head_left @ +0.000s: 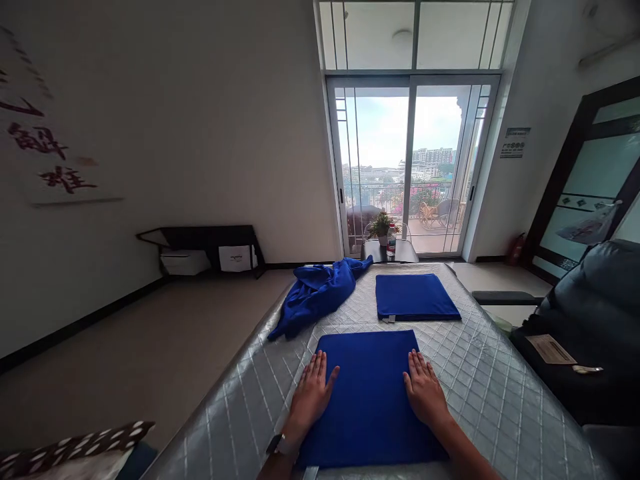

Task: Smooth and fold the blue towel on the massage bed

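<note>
A blue cloth folded into a flat rectangle (367,413) lies in front of me on a silver quilted table cover (240,400). My left hand (314,390) rests flat along its left edge, fingers stretched forward. On the opposite edge my right hand (424,387) lies flat too, its thumb pointing inward. A small pale tag shows at the cloth's near left corner. Beyond it sits a second folded blue cloth (416,297), also with a tag. To its left a crumpled blue cloth (323,290) is heaped near the table's left edge.
A small table (403,252) with a potted plant (383,225) and a bottle (391,240) stands past the far end, before glass sliding doors. A dark armchair (585,320) is at the right. A low black bench (210,237) with white boxes lines the left wall.
</note>
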`<state>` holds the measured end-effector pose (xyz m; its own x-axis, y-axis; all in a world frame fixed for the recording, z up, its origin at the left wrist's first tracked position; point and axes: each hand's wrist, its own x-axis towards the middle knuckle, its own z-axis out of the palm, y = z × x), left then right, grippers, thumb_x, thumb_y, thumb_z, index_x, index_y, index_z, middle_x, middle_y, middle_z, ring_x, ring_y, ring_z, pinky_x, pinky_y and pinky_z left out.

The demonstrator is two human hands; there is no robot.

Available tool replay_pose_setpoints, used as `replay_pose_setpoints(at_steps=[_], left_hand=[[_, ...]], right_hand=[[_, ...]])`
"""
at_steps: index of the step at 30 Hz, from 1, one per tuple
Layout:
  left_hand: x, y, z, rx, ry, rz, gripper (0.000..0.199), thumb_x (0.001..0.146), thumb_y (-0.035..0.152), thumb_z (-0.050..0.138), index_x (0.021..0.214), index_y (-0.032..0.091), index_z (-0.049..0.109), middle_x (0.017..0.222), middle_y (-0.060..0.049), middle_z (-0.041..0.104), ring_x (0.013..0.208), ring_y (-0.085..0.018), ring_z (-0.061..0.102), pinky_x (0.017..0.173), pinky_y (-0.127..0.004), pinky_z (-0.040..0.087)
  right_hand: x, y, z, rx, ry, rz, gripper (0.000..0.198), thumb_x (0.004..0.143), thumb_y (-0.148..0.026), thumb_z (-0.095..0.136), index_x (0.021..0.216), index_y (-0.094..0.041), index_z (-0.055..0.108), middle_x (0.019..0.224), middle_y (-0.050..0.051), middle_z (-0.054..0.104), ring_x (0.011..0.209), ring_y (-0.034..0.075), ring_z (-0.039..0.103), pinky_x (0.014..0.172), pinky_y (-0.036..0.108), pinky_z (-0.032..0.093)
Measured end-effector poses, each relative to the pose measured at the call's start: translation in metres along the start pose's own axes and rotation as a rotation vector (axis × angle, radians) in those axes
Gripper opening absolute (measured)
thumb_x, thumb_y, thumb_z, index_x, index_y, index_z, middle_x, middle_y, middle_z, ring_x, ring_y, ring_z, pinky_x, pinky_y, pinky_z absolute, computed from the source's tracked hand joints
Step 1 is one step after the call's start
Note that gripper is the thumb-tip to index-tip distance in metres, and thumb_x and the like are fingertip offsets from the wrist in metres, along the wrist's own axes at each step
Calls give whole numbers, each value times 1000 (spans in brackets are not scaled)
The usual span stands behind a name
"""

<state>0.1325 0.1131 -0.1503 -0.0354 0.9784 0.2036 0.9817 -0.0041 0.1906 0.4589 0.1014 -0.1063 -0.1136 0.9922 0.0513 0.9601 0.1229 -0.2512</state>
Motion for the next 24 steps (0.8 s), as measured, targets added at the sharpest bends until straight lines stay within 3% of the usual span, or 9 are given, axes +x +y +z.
replay_pose_setpoints(at_steps=[8,16,24], left_hand=[[1,0,-2,-16,52,54,79,102,64,21,158,8,32,163,-20,35,151,-31,32,121,-51,33],[2,-3,4,-29,62,47,79,102,62,23,156,6,33,164,-20,33,152,-30,31,123,-50,32],[1,-3,5,11,62,46,80,102,63,20,156,7,34,165,-18,32,152,-27,32,124,-46,31]], right_hand=[[8,0,-1,-59,-58,10,68,101,-41,18,159,-6,26,167,11,21,156,21,13,126,43,13],[56,-10,-22,-80,-32,-18,66,102,-37,20,159,-5,25,168,11,22,156,20,13,126,40,11],[74,1,-9,-25,-26,-14,67,101,-39,18,159,-6,24,168,11,21,156,19,14,126,38,10]])
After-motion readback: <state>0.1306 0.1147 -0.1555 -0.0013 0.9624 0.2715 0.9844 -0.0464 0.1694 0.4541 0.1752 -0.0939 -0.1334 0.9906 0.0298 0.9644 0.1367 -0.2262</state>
